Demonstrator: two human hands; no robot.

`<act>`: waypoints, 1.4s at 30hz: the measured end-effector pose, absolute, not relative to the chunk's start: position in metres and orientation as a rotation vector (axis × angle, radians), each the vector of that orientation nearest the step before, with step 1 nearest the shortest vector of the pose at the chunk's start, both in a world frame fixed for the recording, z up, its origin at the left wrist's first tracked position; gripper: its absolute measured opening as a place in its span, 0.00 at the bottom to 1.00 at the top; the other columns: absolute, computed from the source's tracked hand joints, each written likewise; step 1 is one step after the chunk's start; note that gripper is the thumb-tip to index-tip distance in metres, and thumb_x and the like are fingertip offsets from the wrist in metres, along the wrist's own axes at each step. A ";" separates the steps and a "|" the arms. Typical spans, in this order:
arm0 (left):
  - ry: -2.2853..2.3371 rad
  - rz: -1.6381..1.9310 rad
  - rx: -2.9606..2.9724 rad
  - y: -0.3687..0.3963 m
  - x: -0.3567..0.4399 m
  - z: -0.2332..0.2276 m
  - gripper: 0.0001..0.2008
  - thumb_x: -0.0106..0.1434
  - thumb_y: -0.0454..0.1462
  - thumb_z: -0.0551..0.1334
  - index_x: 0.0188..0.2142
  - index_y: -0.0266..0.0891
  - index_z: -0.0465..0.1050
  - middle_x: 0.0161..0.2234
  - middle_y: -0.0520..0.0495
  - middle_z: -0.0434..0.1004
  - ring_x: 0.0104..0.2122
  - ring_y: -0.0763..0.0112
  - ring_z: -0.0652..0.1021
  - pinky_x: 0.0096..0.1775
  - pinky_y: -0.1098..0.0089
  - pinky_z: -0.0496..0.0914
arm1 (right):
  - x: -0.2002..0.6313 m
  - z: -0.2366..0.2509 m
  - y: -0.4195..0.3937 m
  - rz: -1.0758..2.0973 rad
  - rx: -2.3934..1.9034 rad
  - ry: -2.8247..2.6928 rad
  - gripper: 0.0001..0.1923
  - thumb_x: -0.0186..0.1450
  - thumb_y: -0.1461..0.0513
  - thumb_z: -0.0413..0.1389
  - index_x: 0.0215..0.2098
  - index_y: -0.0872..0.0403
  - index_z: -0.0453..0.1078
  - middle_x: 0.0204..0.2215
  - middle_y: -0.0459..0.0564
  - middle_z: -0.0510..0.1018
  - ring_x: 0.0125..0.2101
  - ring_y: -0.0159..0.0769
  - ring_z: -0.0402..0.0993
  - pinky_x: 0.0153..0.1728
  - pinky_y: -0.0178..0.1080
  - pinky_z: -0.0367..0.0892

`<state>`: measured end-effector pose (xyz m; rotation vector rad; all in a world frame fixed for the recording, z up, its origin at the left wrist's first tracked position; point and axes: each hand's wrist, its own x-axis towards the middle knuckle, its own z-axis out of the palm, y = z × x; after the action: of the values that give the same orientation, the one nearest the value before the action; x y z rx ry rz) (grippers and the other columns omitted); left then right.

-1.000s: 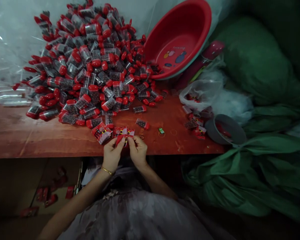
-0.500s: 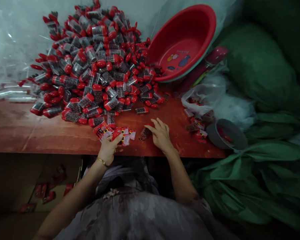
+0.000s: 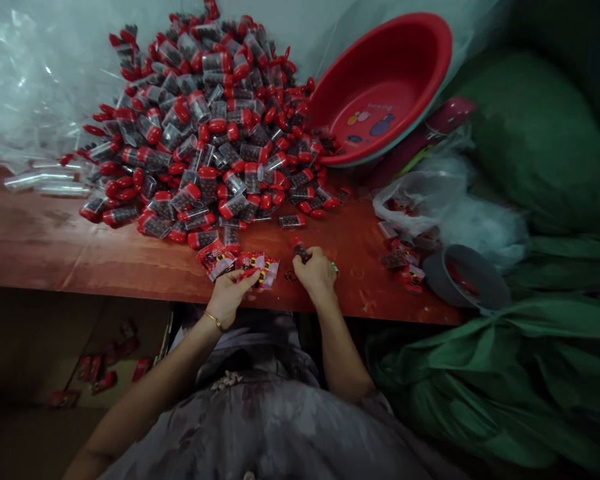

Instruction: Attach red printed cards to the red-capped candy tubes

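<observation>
My right hand (image 3: 319,275) is closed around a small clear tube (image 3: 299,249) with a red cap and dark bits inside, tilted just above the tabletop. Left of it, my left hand (image 3: 231,293) pinches the edge of something red, apparently a red printed label. Beside its fingers more red printed labels (image 3: 269,268) with yellow, black and pink lie on the table, and another group (image 3: 214,260) sits slightly further left. Behind both hands rises a large heap of similar red-capped tubes (image 3: 220,157). One tube (image 3: 292,221) lies apart at the heap's front edge.
A red basin (image 3: 353,100) leans against the heap's right side. Further right are a plastic bag (image 3: 420,193), a grey cup (image 3: 437,273) on its side and green sacks (image 3: 480,360). Empty clear tubes (image 3: 55,183) lie left. Below the table, a carton (image 3: 125,393) holds red items.
My right hand has gone from reaching with spread fingers to gripping the tube, now lifted with its red cap pointing away. My left hand has shifted slightly right. The whole view has moved a little.
</observation>
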<state>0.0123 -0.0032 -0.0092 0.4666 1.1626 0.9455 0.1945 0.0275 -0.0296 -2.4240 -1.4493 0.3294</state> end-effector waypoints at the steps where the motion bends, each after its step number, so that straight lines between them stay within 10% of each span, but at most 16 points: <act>1: 1.159 0.949 0.472 -0.001 0.011 -0.008 0.21 0.33 0.43 0.75 0.25 0.33 0.74 0.21 0.50 0.76 0.19 0.73 0.77 0.18 0.78 0.66 | 0.197 -0.030 0.028 0.337 -2.374 -1.445 0.12 0.59 0.59 0.52 0.40 0.55 0.68 0.33 0.56 0.77 0.36 0.44 0.74 0.37 0.41 0.63; 10: 1.079 0.874 0.870 0.009 0.000 -0.006 0.15 0.42 0.44 0.71 0.26 0.35 0.77 0.22 0.49 0.77 0.21 0.73 0.74 0.22 0.75 0.66 | 0.181 -0.019 -0.023 1.363 -1.276 -0.836 0.16 0.56 0.49 0.54 0.37 0.51 0.63 0.25 0.44 0.75 0.20 0.33 0.69 0.23 0.37 0.66; 25: 1.144 1.155 0.398 0.002 0.019 -0.012 0.24 0.34 0.45 0.74 0.28 0.34 0.73 0.23 0.52 0.75 0.20 0.76 0.73 0.22 0.75 0.69 | 0.125 -0.038 -0.007 0.907 -1.301 -0.922 0.13 0.58 0.55 0.56 0.37 0.53 0.62 0.30 0.45 0.75 0.31 0.31 0.73 0.36 0.36 0.69; 42: 1.135 0.987 0.441 0.012 0.000 0.000 0.20 0.35 0.44 0.74 0.26 0.34 0.74 0.18 0.54 0.73 0.16 0.78 0.71 0.17 0.76 0.66 | 0.164 -0.015 -0.058 1.243 -1.304 -1.205 0.09 0.59 0.55 0.57 0.33 0.52 0.69 0.18 0.42 0.74 0.18 0.29 0.68 0.19 0.31 0.63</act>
<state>0.0001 0.0120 -0.0001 0.4408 1.1346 0.9873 0.1635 -0.0575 -0.0145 -1.3039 -1.2055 1.2429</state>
